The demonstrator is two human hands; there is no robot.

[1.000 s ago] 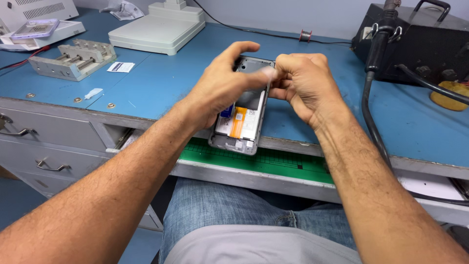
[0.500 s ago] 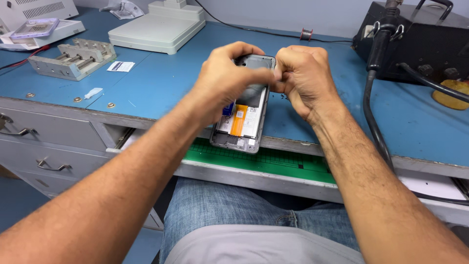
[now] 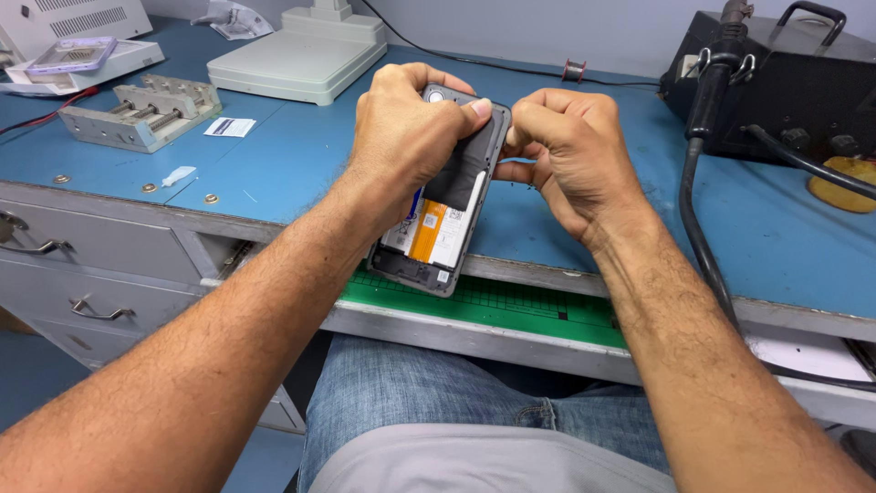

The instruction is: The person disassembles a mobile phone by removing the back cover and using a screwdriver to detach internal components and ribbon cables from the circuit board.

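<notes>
This is an electronics repair workshop — a small bench setup. The blue-topped metal workbench [image 3: 274, 173] has grey drawers [image 3: 82, 274] and a pulled-out green cutting mat [image 3: 511, 306]. On it sit a metal clamping jig [image 3: 137, 111], a white flat machine [image 3: 301, 57], a black station [image 3: 776, 82] with a thick hose [image 3: 698, 210] — and a small wire spool [image 3: 573, 70].

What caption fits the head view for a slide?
Left hand grips an opened phone over the blue bench; right hand pinches its upper edge.
</notes>
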